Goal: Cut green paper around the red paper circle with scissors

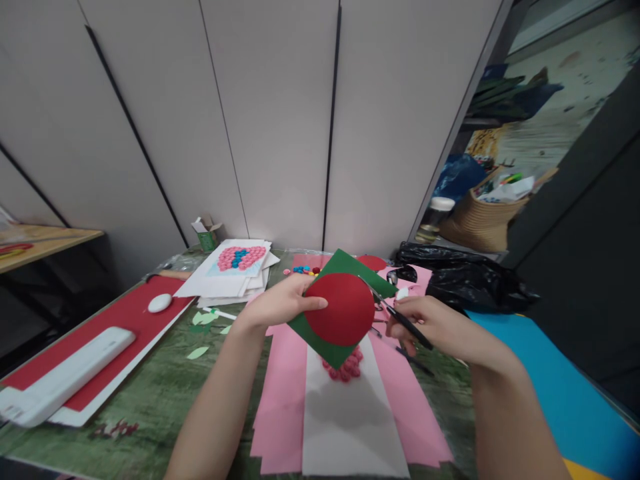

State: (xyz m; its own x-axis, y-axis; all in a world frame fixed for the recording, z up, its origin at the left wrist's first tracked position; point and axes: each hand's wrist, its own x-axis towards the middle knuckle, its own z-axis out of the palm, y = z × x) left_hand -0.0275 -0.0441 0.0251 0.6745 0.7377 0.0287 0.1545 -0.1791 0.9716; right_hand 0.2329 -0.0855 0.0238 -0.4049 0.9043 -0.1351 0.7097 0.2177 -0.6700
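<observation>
My left hand [287, 300] pinches a red paper circle [343, 310] laid over a green paper sheet [330, 352], thumb on top. In my right hand [423, 319] are black-handled scissors [407, 323], their blades at the right edge of the red circle and green sheet. Both papers are held up above a white paper strip [350, 427] on pink paper [280, 407]. Pink rolled pieces [345, 369] lie on the strip, partly hidden by the green sheet.
Left are red paper [167, 290], a long white device [75, 373], a white oval object [160, 303], green leaf cutouts [198, 353] and stacked sheets with a pink-blue design [215, 285]. Right are a black plastic bag [460, 277] and blue paper [540, 367]. Cabinet doors [280, 120] stand behind.
</observation>
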